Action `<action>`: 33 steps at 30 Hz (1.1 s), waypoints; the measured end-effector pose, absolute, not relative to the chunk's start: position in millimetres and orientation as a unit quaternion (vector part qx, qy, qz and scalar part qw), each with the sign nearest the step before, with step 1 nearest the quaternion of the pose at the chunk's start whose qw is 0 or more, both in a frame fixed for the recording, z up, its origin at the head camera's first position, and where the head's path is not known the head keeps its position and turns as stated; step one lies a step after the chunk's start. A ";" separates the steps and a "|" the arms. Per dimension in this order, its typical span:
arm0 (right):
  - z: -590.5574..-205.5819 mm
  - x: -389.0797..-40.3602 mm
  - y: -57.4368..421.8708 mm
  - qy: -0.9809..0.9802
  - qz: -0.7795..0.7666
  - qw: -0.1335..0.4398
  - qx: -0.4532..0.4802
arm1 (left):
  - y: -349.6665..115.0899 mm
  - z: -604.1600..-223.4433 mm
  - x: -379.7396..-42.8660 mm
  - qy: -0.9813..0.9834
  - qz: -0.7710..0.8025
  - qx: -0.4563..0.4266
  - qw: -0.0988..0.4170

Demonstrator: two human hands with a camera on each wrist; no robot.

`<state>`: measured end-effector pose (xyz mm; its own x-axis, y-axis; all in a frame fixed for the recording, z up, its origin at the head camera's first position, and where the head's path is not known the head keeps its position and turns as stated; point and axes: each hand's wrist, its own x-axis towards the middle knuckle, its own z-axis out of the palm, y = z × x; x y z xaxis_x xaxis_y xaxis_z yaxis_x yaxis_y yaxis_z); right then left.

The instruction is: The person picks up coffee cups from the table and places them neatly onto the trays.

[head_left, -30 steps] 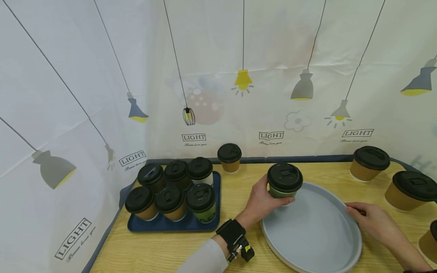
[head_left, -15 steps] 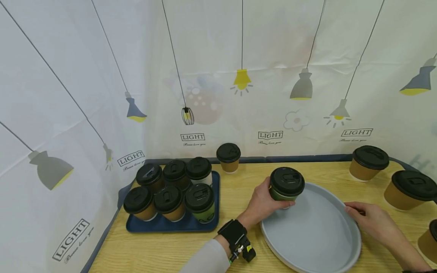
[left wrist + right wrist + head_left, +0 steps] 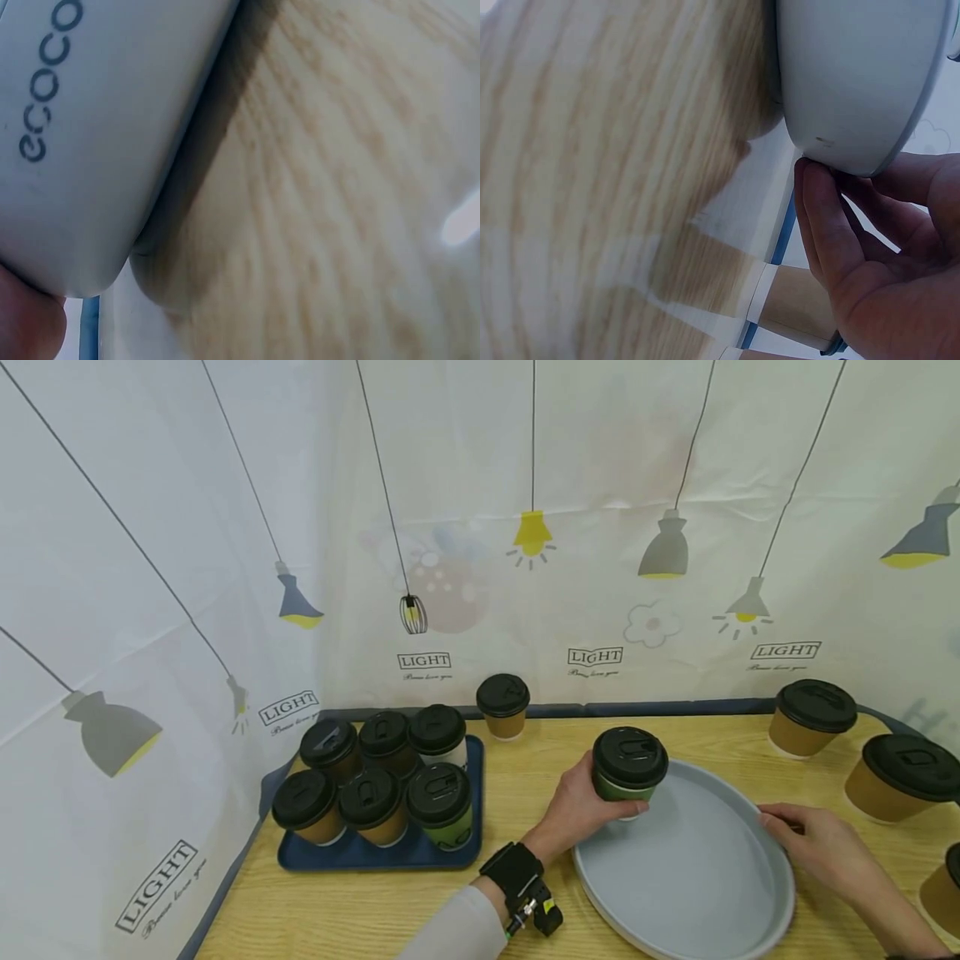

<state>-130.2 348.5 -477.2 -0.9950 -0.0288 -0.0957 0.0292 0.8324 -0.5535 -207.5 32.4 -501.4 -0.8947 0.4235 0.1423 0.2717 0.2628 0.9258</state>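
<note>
My left hand [image 3: 581, 806] grips a green paper coffee cup [image 3: 628, 791] with a black lid, upright at the back left part of a round grey tray [image 3: 686, 868]. Whether the cup's base touches the tray is hidden. At the tray's right rim, my right hand [image 3: 821, 847] pinches the edge between thumb and fingers. The right wrist view shows those fingers [image 3: 832, 217] against the tray's outer wall [image 3: 855, 82]. In the left wrist view, the tray wall [image 3: 97, 142] bears the letters "ecoco", and part of a finger [image 3: 26, 319] shows at lower left.
On the left, a blue rectangular tray [image 3: 375, 860] holds several lidded cups, one of them green [image 3: 446, 827]. A small brown cup [image 3: 505, 718] stands by the back edge. Brown cups [image 3: 802, 735] line the table's right side. A lamp-printed cloth [image 3: 525, 602] hangs behind.
The left hand and green cup have shifted slightly right and down over the grey tray, then stayed almost still. The right hand keeps its place on the rim.
</note>
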 end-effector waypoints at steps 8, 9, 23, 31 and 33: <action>-479.0 -129.0 347.5 0.956 -0.286 0.060 0.001 | 25.7 -504.2 -207.9 0.791 0.562 0.229 0.078; -479.0 -129.2 347.4 0.956 -0.287 0.060 0.001 | 23.7 -505.0 -207.8 0.791 0.560 0.233 0.081; -480.2 -128.7 351.3 0.956 -0.285 0.065 0.003 | -3.5 -500.2 -209.0 0.739 0.654 0.156 -0.047; -481.3 -127.5 347.3 0.960 -0.275 0.049 0.013 | -3.8 -502.8 -216.8 0.727 0.647 0.051 -0.222; -481.3 -127.3 346.4 0.960 -0.275 0.049 0.014 | -2.4 -504.5 -221.4 0.723 0.643 0.019 -0.251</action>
